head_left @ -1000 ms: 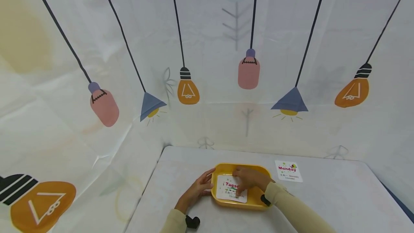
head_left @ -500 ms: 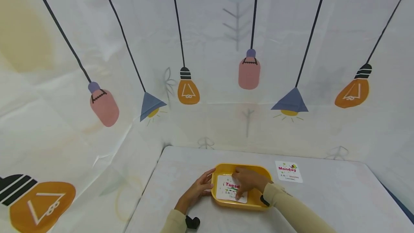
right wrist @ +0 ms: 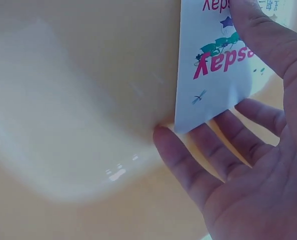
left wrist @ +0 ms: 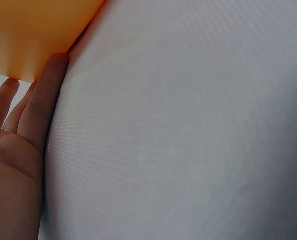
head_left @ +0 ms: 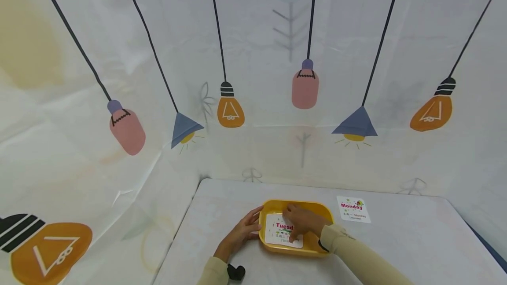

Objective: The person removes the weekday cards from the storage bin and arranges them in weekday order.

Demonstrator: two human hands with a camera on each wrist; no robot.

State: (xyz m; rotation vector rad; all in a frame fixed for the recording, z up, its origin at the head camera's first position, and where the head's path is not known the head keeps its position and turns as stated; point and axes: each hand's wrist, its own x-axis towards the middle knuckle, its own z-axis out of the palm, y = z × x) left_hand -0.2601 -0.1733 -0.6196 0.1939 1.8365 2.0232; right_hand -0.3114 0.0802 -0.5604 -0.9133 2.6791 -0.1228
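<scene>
A pale backdrop printed with hanging lamps rises behind the white surface. Toward nine o'clock inside the yellow tray, the right hand pinches a white, pink-lettered Tuesday card; the left hand, fingers extended, touches the tray.

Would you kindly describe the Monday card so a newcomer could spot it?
On the white table sits a yellow tray. To its right in the head view, flat on the table, lies the white Monday card, its title in pinkish red. Unlike the Tuesday card, which the right hand holds in the tray, it lies untouched.
</scene>
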